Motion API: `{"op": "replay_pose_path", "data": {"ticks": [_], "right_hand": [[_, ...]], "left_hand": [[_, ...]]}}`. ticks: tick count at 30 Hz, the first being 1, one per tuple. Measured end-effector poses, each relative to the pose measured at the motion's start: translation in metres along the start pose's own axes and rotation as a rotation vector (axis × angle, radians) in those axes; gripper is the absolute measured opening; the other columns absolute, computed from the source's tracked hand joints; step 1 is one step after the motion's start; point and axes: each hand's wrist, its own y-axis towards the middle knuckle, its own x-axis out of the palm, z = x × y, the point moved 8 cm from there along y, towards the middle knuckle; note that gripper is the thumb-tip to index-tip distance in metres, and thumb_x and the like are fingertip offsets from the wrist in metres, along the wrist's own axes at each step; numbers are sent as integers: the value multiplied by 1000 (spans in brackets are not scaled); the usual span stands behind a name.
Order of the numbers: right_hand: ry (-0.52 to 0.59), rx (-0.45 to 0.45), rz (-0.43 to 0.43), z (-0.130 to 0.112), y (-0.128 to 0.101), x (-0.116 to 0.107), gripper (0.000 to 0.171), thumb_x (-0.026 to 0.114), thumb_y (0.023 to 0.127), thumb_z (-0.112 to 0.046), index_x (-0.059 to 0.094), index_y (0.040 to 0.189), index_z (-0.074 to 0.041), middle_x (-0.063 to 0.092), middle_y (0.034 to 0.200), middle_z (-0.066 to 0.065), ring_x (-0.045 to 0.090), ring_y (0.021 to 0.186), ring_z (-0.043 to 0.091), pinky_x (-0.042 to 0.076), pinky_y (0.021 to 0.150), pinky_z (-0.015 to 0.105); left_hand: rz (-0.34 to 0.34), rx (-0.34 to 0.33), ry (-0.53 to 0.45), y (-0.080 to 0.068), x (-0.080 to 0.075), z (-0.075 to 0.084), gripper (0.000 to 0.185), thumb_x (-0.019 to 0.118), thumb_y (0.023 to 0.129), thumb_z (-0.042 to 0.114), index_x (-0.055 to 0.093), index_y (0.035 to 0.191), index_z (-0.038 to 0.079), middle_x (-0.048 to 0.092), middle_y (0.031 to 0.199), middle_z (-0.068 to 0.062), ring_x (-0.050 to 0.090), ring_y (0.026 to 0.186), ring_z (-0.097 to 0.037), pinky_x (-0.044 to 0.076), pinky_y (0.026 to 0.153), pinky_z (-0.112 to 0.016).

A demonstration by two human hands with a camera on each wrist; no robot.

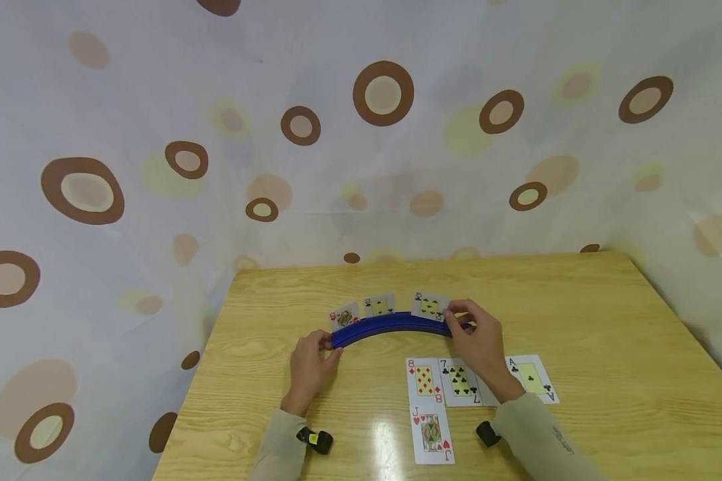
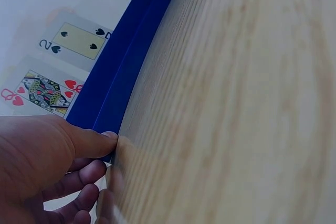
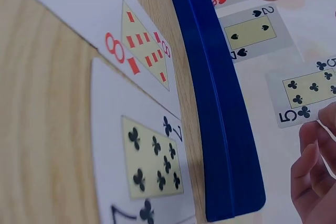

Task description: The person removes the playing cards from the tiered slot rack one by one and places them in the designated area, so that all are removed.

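Head view: both hands at the blue card holder (image 1: 391,326) on the tabletop (image 1: 608,321).
Left hand (image 1: 309,371) fingers (image 2: 86,142) pinch its left end; right hand (image 1: 478,344) fingers, curled, pinch the five of clubs (image 1: 430,306) at its right end.

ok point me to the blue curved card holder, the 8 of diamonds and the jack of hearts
blue curved card holder (image 1: 391,326), head view, middle of its front face
8 of diamonds (image 1: 424,381), head view, centre of the card among the pips
jack of hearts (image 1: 431,433), head view, centre of the figure
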Motion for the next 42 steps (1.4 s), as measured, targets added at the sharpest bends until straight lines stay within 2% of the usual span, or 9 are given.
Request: {"op": "replay_pose_path", "data": {"ticks": [8, 18, 27, 33, 38, 42], "right_hand": [[1, -19, 8, 0, -20, -17, 12, 75, 101, -5, 77, 113, -4, 79, 99, 11, 63, 83, -4, 51, 65, 18], [-18, 6, -31, 3, -53, -25, 12, 75, 101, -4, 78, 112, -6, 80, 99, 7, 64, 83, -4, 53, 67, 19], [-45, 146, -33, 15, -81, -36, 12, 76, 102, -8, 80, 113, -9, 81, 98, 5, 64, 81, -3, 53, 68, 17], [-64, 273, -82, 27, -102, -44, 14, 75, 103, -12, 80, 116, -9, 80, 101, 4, 64, 81, -4, 53, 69, 19], [-78, 325, -129, 34, -109, -52, 15, 75, 104, -14, 80, 117, -8, 81, 102, 4, 64, 82, -4, 54, 70, 21], [-104, 407, -175, 42, -115, -55, 22, 74, 106, -20, 79, 122, -6, 81, 105, 4, 64, 85, -5, 55, 75, 20]], "left_hand": [[-4, -4, 1, 0, -1, -1, 23, 87, 91, 14, 75, 106, 2, 75, 93, -7, 68, 94, -27, 53, 87, -48], [4, 2, 2, -1, 1, -2, 22, 88, 91, 14, 75, 105, 2, 76, 92, -6, 71, 94, -28, 55, 87, -50], [10, 22, 1, 1, 2, -3, 22, 88, 90, 14, 75, 104, 2, 76, 91, -6, 72, 92, -28, 56, 86, -49], [0, -3, -6, 0, 2, -4, 22, 88, 90, 14, 75, 104, 3, 75, 91, -5, 70, 92, -27, 54, 86, -48], [8, 4, -7, 0, 1, -3, 23, 88, 90, 14, 76, 105, 2, 76, 92, -6, 70, 93, -27, 54, 86, -48], [11, 5, -3, 1, 1, -4, 23, 88, 90, 14, 76, 105, 2, 76, 91, -6, 71, 93, -28, 54, 86, -49]]}}
